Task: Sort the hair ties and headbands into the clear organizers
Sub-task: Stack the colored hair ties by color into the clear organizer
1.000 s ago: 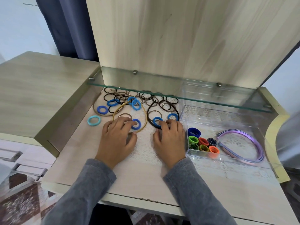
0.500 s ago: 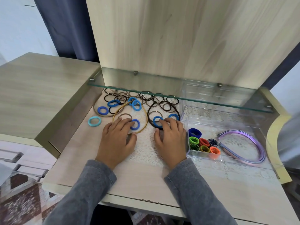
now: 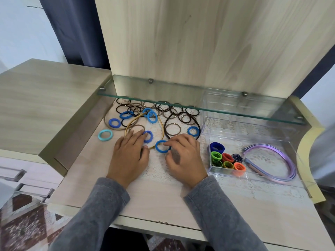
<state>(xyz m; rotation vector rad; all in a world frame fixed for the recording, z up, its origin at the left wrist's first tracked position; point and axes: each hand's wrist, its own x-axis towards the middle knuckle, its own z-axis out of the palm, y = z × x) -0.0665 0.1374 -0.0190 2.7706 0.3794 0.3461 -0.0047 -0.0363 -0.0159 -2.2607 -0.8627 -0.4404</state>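
Desk top point(image 3: 163, 205): blue hair tie point(image 3: 157, 149) at frame ctr is pinched at its right rim by curled fingertips of right hand point(image 3: 183, 156), w/ small organizer point(image 3: 224, 173) just frame-right; left hand point(image 3: 128, 156) laid flat, fingers straight.

A pale wooden desk top point(image 3: 163, 205) lies before me, with a white lace mat point(image 3: 157, 171) spread on it. Above its far edge a glass shelf point(image 3: 181, 95) is fixed to a tall wood panel point(image 3: 199, 42). A dark blue curtain point(image 3: 72, 29) hangs behind, to the left. A lower cabinet top point(image 3: 45, 96) adjoins on my left, above drawer handles point(image 3: 12, 175) and a patterned floor point(image 3: 23, 223).
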